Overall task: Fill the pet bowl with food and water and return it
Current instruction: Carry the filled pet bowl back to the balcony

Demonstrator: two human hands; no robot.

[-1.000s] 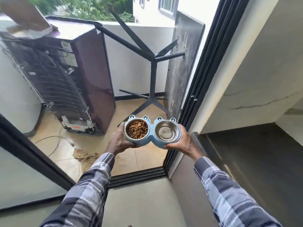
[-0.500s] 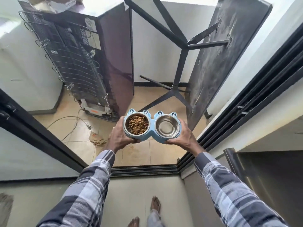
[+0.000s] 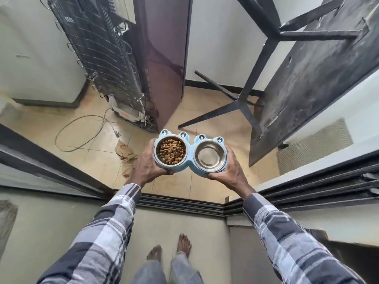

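Note:
I hold a light blue double pet bowl [image 3: 190, 149] level in front of me, above the balcony doorway. Its left steel cup holds brown dry food [image 3: 171, 151]. The right steel cup [image 3: 209, 156] looks shiny; I cannot tell whether water is in it. My left hand [image 3: 146, 167] grips the bowl's left end from below and outside. My right hand [image 3: 229, 172] grips its right end the same way. Both arms wear plaid sleeves.
A black sliding-door track [image 3: 180, 203] crosses the floor just ahead of my bare feet [image 3: 170, 249]. Beyond it on the tiled balcony stand a fridge [image 3: 143, 64] seen from its back, a loose cable [image 3: 82, 132], crumpled paper [image 3: 126, 154] and a table [image 3: 307, 83] tipped on its side.
The view has tilted downward and I have stepped closer to the doorway; my feet have come into sight. The bowl stays held in both hands, level.

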